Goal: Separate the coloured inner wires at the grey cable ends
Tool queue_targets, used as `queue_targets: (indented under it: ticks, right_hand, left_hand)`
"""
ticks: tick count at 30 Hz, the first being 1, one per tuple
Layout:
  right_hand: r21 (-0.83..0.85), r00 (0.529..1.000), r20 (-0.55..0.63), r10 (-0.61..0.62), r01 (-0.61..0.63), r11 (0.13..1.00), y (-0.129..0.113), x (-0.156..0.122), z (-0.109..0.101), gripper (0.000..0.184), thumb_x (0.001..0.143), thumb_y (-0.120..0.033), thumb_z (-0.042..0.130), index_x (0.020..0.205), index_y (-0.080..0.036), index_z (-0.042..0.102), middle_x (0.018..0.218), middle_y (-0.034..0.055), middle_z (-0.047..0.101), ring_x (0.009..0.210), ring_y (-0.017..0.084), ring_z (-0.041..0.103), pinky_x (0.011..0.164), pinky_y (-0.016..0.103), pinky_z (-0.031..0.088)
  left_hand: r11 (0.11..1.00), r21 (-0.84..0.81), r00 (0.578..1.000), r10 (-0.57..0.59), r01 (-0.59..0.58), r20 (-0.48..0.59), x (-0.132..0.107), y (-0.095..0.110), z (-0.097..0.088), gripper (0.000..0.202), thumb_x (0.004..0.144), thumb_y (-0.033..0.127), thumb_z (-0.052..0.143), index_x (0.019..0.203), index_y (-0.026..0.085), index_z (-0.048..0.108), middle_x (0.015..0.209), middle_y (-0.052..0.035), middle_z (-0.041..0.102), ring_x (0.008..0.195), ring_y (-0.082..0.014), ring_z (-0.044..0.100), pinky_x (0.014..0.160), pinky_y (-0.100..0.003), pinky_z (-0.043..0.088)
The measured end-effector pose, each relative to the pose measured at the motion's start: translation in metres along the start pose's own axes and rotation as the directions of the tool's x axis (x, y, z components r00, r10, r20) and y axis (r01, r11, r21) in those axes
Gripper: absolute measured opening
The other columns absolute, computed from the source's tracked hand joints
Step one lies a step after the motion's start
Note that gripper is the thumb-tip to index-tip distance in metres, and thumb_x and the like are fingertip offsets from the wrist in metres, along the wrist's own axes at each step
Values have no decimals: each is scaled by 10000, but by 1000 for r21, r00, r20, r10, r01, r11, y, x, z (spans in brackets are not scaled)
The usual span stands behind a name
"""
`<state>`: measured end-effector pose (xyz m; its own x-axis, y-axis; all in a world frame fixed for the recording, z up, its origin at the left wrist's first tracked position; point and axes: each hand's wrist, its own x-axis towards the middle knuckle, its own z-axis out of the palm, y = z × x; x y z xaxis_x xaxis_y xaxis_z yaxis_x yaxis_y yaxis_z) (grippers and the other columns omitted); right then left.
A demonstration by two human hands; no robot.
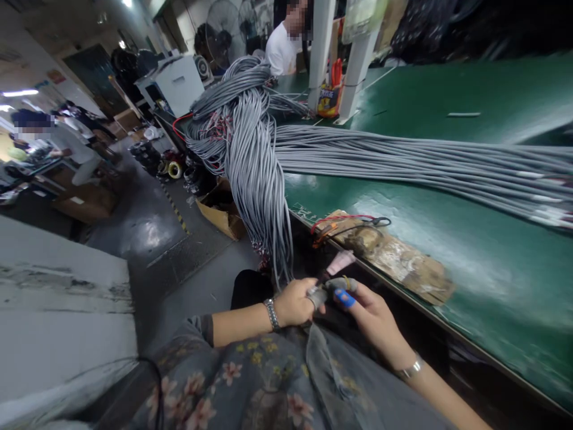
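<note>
In front of my body, my left hand [298,303] is closed, with a watch on its wrist. Grey coverings wrap some fingertips. A blurred pale pink piece [341,261] with a dark end sticks up from between the hands; its kind is unclear. My right hand [373,313] pinches close beside the left, blue tape around its thumb and a grey cover on a finger. What lies between its fingertips is hidden. Just beyond my left hand, a thick bundle of grey cables [257,161] hangs over the table edge, its lower ends reaching near that hand.
More grey cables [380,152] stretch across the green table [447,89]. A worn wooden board [403,266] with red and black wires lies at the near edge. A cardboard box [221,209] stands on the floor. A person in white [281,48] is behind the table; others are at left.
</note>
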<state>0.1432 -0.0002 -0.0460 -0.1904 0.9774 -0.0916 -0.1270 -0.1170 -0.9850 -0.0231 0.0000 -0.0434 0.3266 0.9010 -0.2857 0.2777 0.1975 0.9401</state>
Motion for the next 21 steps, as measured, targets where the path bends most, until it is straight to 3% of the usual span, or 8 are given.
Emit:
queue_targets:
  ticks: [5,8,12,17,21]
  right_hand:
    - [-134,993,42,-112,116,984,-10,-8,6,144,633,-340,783,739,-270,715,646,14,655,595,198,555,589,317,465]
    - [-102,997,14,-73,74,992,-12,-3,7,147,643,-383,770,702,-260,712,644,16,658,604,197,557,589,317,463]
    - [52,998,-23,54,-52,997,-10,3,5,226,624,-432,780,677,-229,694,592,-1,613,546,154,502,537,287,425]
    - [231,980,-122,158,-127,965,-6,3,9,279,570,-422,820,658,-208,663,558,-31,556,471,100,403,457,249,331]
    - [235,985,-58,161,-144,961,-10,4,9,282,552,-386,839,629,-196,645,562,-31,570,496,104,433,482,251,345]
  left_hand:
    - [981,154,992,110,-118,56,0,-4,3,8,683,197,632,685,202,637,574,16,606,539,-141,538,523,-229,400]
    - [990,46,991,134,-135,25,-1,-1,4,104,690,257,653,770,192,640,637,5,623,587,-145,570,559,-233,433]
    - [969,-248,1000,16,-14,6,-3,7,4,316,669,434,700,795,170,583,641,2,605,496,-115,567,455,-204,413]
    - [967,-244,997,-78,76,3,-4,16,2,401,666,540,685,766,169,569,507,44,546,311,-54,421,329,-168,291]
    - [967,-229,993,-114,115,18,-3,18,1,407,616,534,729,721,170,579,494,38,551,347,-73,478,344,-171,329]
